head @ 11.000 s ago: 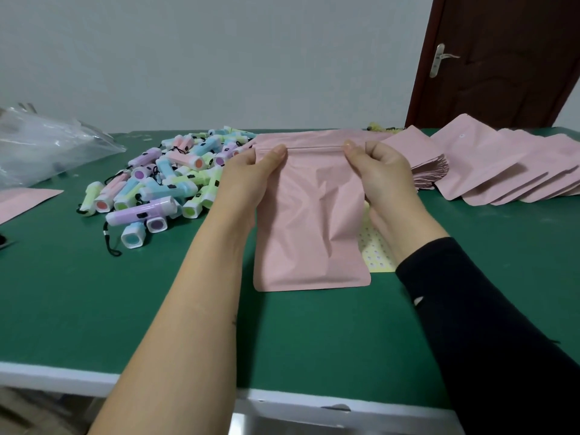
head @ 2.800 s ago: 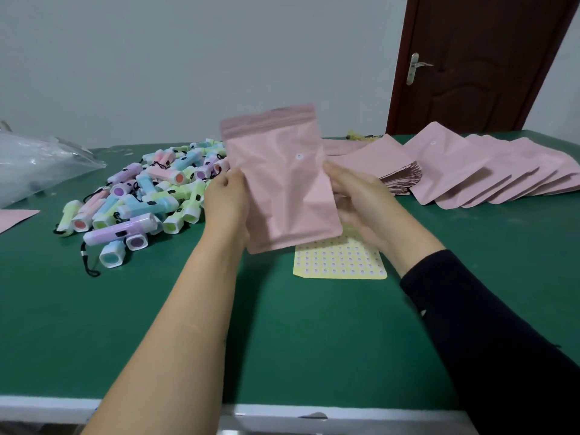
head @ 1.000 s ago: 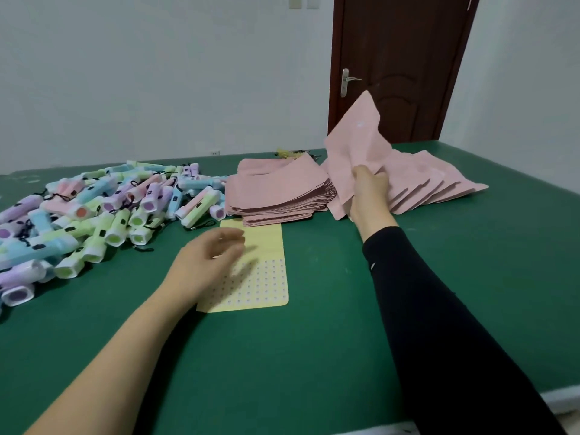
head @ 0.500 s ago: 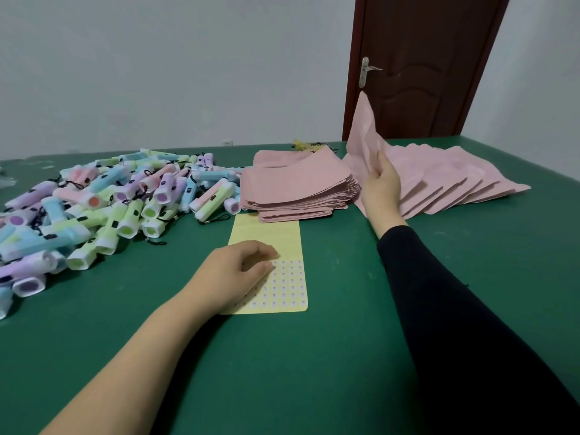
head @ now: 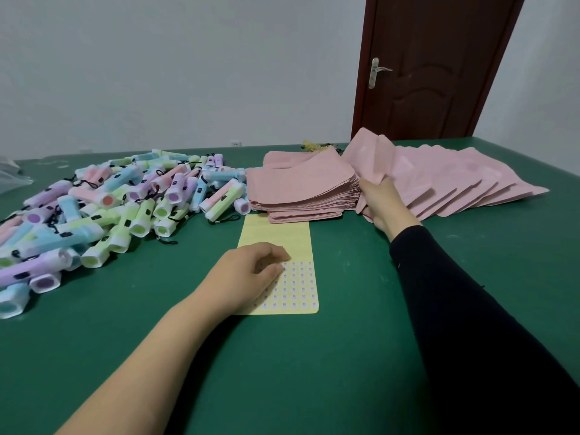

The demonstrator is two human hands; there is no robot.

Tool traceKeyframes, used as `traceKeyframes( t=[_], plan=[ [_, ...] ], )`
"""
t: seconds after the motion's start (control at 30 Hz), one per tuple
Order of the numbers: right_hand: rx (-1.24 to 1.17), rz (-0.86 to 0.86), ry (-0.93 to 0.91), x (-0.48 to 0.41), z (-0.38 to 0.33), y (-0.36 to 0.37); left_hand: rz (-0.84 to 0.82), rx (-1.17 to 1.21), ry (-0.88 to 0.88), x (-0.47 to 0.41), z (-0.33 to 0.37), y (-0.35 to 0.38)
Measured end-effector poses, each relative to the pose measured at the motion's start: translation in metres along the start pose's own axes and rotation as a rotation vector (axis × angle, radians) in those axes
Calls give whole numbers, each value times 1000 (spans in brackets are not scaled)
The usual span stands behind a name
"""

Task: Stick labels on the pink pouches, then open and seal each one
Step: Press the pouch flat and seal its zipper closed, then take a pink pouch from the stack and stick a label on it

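Our right hand [head: 381, 202] is clamped on a pouch [head: 367, 155] at the near end of the fanned row [head: 455, 180], right of the stack [head: 301, 189]. We reckon that split keeps done apart from to-do. Our left hand [head: 248, 274] sits curled on the label sheet [head: 276, 233], fingertips at the stickers. Can't tell if one is pinched.

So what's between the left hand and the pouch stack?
Only the label sheet: its blank yellow stretch runs from the left hand up to the stack, head view.

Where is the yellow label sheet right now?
In the head view, the label sheet lies centrally, in front of the pouch stack, with the left hand resting on it.
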State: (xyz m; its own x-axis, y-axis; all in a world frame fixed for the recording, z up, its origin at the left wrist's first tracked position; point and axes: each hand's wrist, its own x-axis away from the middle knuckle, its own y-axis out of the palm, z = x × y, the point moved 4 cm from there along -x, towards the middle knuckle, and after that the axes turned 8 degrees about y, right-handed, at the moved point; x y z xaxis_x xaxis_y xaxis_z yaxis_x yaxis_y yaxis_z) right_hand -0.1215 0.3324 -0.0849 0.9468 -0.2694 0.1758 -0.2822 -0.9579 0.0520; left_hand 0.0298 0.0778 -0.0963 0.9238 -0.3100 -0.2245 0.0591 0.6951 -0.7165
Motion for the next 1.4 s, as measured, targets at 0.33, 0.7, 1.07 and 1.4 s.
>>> traceKeyframes(
  t=[0.33, 0.7, 1.07, 1.4],
  plan=[
    [-61, -136, -42, 0, -3, 33, -25, 56, -9, -1, -3, 4],
    [-85, -202, 12, 4, 6, 47, -45, 44, 3, -3, -1, 6],
    [-19, 119, -109, 12, 2, 9, -40, -12, 19, -3, -6, 5],
    [13, 260, 50, 21, 7, -4, -33, 61, -13, -3, -8, 4]
  ],
)
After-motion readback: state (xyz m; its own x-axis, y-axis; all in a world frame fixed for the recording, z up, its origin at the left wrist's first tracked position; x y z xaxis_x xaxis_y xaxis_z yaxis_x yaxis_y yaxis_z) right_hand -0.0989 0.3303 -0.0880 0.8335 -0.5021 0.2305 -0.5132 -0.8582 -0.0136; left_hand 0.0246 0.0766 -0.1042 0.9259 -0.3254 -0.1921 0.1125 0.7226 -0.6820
